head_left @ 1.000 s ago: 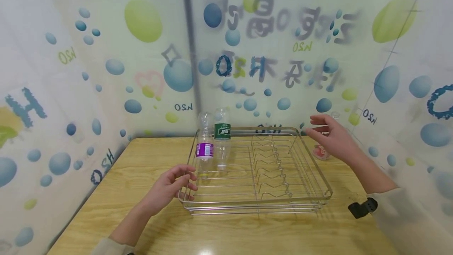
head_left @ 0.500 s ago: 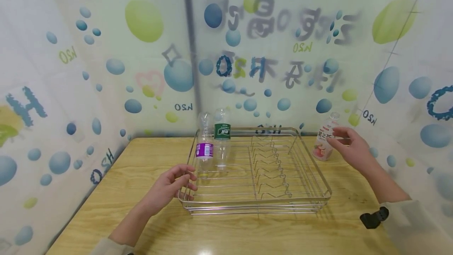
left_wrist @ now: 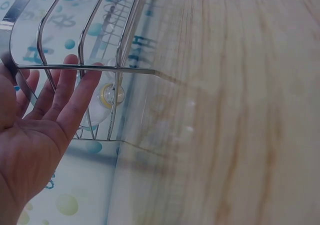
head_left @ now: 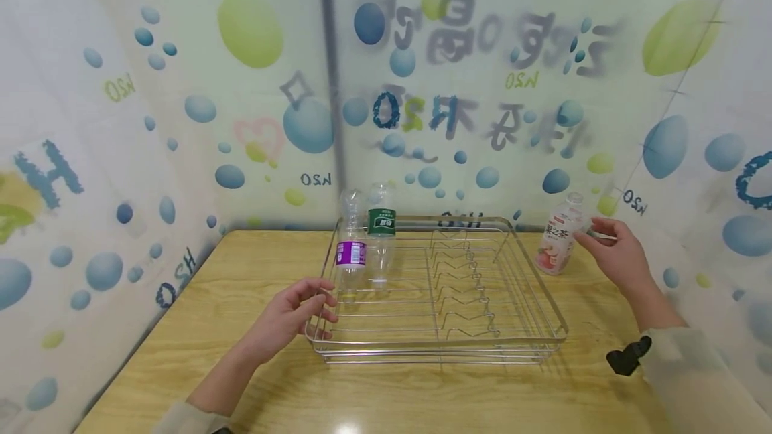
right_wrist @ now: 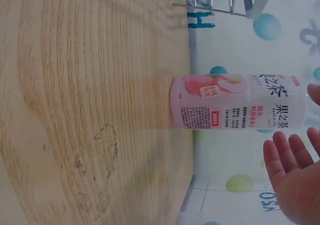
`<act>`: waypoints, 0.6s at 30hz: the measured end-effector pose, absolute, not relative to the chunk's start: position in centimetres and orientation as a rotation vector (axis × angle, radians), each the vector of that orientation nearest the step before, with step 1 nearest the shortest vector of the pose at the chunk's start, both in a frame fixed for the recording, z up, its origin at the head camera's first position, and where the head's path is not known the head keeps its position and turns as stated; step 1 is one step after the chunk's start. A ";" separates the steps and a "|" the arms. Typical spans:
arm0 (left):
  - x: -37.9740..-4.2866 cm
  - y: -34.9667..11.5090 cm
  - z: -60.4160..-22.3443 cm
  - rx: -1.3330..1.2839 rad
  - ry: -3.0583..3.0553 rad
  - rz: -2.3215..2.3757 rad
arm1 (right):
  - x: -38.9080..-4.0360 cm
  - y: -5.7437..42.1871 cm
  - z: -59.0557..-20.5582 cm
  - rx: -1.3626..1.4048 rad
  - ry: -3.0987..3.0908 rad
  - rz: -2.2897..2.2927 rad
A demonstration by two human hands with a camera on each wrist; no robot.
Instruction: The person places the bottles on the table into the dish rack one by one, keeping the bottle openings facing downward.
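Observation:
A wire dish rack [head_left: 437,343] stands on the table. My left hand [head_left: 288,319] is at its front left corner, and in the left wrist view its loosely bent fingers [left_wrist: 75,102] lie against the side wires. Two clear plastic bottles stand upright in the rack's left part, one with a purple label [head_left: 351,253], the other with a green label [head_left: 382,222]. Right of the rack, a plastic bottle with a pink peach label [head_left: 555,240] is upright on the table. My right hand [head_left: 621,260] is beside its upper part, thumb and fingers spread apart, gripping nothing.
The wooden table [head_left: 386,397] ends at the back against a curtain [head_left: 482,139] printed with blue and green drops. Bent wire dividers [head_left: 467,286] run along the rack's right half. A dark band [head_left: 628,356] is on the right wrist.
My right hand has gone from in front of the peach-label bottle to its right side, uncovering the label. My left hand and the rack have stayed put; the head view shifted slightly.

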State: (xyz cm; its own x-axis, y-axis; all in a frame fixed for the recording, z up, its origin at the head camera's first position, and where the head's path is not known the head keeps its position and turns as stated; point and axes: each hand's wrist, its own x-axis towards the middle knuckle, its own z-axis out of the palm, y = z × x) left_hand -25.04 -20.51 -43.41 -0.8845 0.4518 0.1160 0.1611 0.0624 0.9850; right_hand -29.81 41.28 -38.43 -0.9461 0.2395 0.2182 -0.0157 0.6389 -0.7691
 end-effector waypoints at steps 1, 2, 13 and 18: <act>-25.0 -20.5 -43.4 0.625 2.112 1.910 | -30.0 41.3 -38.5 -0.190 -2.553 1.220; -25.0 -20.5 -43.4 0.623 2.111 1.911 | -30.3 41.3 -38.6 -0.196 -2.544 1.235; -25.2 -20.5 -43.5 0.622 2.117 1.900 | -32.8 41.5 -39.2 -0.108 -2.538 1.337; -25.2 -20.6 -43.5 0.613 2.125 1.892 | -33.8 41.3 -39.6 -0.085 -2.534 1.334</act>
State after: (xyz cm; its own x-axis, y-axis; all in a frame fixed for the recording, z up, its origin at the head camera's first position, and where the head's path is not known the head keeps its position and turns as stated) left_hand -25.17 -20.56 -43.48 -0.8857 0.4527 0.1029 0.1546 0.0786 0.9848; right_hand -33.83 41.27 -39.57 -0.9602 0.1787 0.2147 -0.0758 0.5731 -0.8160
